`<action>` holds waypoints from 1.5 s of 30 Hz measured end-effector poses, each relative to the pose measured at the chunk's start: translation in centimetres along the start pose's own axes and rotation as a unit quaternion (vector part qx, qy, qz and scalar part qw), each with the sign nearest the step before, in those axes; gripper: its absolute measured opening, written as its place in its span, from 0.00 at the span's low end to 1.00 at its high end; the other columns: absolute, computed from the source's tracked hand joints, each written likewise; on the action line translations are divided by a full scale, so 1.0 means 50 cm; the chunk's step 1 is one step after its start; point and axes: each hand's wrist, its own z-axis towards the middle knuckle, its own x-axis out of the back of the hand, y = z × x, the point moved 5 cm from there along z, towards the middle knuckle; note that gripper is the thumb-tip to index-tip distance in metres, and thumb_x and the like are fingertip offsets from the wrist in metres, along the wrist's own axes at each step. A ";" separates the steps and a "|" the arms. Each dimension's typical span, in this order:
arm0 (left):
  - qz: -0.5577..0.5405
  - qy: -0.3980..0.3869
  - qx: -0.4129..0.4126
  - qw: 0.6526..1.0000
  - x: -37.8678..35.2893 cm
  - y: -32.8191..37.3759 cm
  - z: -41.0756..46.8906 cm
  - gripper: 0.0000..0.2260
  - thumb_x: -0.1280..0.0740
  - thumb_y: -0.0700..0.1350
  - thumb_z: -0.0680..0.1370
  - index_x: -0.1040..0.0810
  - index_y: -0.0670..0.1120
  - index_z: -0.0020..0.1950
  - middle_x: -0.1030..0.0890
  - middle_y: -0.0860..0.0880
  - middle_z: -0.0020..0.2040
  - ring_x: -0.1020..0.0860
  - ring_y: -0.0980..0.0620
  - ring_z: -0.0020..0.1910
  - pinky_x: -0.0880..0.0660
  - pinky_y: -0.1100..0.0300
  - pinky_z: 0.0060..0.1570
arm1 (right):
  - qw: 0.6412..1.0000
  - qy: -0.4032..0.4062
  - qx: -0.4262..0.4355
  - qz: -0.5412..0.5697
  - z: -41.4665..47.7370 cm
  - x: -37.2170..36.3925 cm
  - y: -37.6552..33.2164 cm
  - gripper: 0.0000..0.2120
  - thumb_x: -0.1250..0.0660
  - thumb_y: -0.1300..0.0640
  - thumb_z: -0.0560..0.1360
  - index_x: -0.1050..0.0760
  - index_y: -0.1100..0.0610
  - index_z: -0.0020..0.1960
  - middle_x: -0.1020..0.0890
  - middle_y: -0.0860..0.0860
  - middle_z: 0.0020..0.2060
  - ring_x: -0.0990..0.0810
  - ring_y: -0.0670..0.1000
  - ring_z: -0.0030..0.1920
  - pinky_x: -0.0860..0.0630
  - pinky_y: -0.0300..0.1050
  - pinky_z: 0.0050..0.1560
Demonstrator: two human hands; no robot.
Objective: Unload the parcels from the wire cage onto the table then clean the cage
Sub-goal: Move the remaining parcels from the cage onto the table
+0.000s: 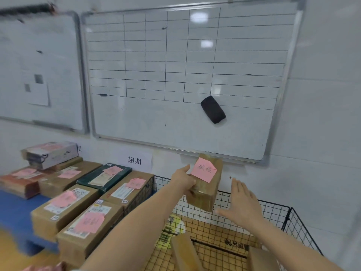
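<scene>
The left hand (183, 181) held a brown parcel (207, 194) (pink note (204, 170) on it) over the wire cage (273, 210), right hand (244, 204) flat beside it.

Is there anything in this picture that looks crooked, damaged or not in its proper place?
Two small things. The black eraser sits tilted on the whiteboard, below the drawn grid. At far left, the white box lies askew on top of the brown parcels. No spill shows.
</scene>
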 end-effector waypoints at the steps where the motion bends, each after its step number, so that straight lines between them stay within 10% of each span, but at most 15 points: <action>1: -0.005 0.004 0.000 1.000 0.008 0.004 -0.001 0.31 0.36 0.33 0.77 0.41 0.50 0.77 0.28 0.46 0.69 0.25 0.45 0.62 0.23 0.51 0.57 | 1.000 0.005 0.001 -0.001 0.001 0.006 -0.004 0.57 0.34 0.30 0.68 0.62 0.60 0.78 0.53 0.56 0.78 0.53 0.54 0.78 0.49 0.52 0.76; 20: -0.065 0.036 -0.050 0.996 0.429 -0.017 0.037 0.20 0.41 0.31 0.77 0.26 0.44 0.68 0.20 0.44 0.59 0.21 0.43 0.58 0.23 0.48 0.57 | 0.983 0.058 0.121 0.125 0.090 0.060 -0.445 0.51 0.28 0.41 0.70 0.56 0.57 0.78 0.44 0.53 0.77 0.44 0.52 0.76 0.46 0.44 0.73; 30: -0.041 0.100 -0.025 0.994 0.848 -0.148 0.106 0.20 0.39 0.32 0.78 0.26 0.45 0.68 0.21 0.44 0.60 0.22 0.44 0.57 0.22 0.49 0.55 | 0.974 0.024 0.147 0.173 0.158 -0.030 -0.843 0.53 0.30 0.37 0.70 0.59 0.59 0.79 0.49 0.54 0.78 0.48 0.53 0.77 0.47 0.48 0.76; 45: -0.059 0.132 0.062 0.988 1.108 -0.354 0.264 0.22 0.36 0.33 0.77 0.28 0.47 0.70 0.20 0.41 0.56 0.19 0.41 0.46 0.20 0.46 0.48 | 0.969 -0.087 0.177 0.150 0.277 -0.203 -1.173 0.52 0.29 0.43 0.72 0.60 0.60 0.78 0.45 0.56 0.77 0.43 0.55 0.75 0.42 0.49 0.74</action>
